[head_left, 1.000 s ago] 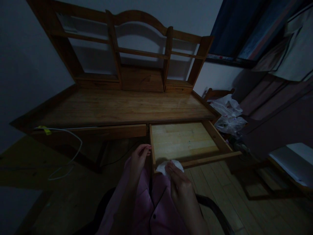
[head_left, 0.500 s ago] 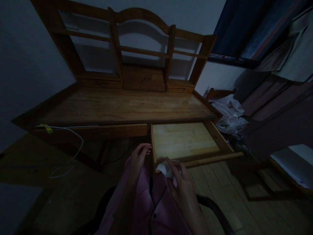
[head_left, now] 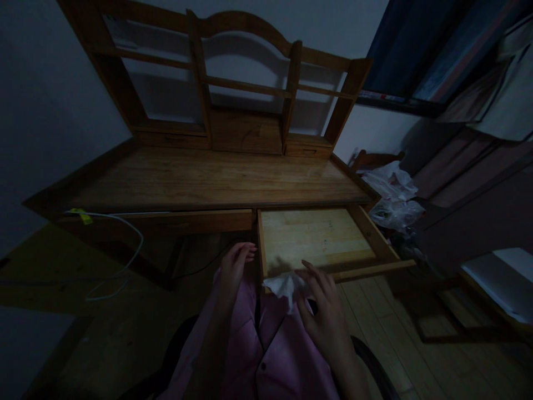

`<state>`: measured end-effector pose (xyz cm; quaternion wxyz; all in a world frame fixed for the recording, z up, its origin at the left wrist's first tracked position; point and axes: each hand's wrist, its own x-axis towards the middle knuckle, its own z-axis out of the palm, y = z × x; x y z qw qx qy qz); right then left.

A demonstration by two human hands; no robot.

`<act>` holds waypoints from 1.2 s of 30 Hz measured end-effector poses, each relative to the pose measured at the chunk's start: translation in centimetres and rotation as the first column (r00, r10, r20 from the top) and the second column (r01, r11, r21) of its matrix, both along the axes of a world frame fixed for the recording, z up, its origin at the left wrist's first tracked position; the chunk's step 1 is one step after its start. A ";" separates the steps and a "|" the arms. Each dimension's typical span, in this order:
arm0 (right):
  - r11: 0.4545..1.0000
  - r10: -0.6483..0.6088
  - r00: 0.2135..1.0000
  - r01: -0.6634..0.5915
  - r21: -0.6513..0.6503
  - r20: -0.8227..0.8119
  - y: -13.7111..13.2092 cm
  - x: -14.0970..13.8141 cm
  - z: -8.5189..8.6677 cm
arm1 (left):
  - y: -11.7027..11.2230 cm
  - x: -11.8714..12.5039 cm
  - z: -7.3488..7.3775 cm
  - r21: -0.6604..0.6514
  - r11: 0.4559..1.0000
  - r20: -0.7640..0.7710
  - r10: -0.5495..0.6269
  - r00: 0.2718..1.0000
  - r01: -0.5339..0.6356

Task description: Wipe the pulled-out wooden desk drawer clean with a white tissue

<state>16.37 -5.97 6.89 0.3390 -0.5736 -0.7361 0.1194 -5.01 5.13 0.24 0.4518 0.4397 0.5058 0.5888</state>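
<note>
A crumpled white tissue [head_left: 288, 286] hangs from my right hand [head_left: 322, 303], pinched between thumb and fingers. It is over the front left corner of a pulled-out wooden drawer [head_left: 261, 244], close above my lap. My left hand [head_left: 235, 269] is beside the drawer's left side, palm turned inward. Its fingers are loosely bent and apart from the thumb, with nothing seen in them. The drawer's pale bottom carries a few small dark marks and a hand shadow near the front.
Behind the drawer stands a wooden desk [head_left: 216, 178] with a shelf hutch [head_left: 245, 86]. A white cable [head_left: 139, 239] dangles at the left. Plastic bags [head_left: 393, 191] are piled on the right, near a low table [head_left: 495, 289]. A closed drawer [head_left: 179, 225] adjoins the pulled-out one.
My right hand has moved slightly right, and the tissue has spread out from a bunched shape, now hanging looser. My left hand has barely moved. The drawer stays pulled out.
</note>
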 end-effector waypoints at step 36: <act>0.980 0.165 0.961 -0.185 0.073 0.222 0.9 1.7 -2.6 | -0.1 -0.2 0.2 -0.035 0.999 0.000 -0.008 1.000 0.008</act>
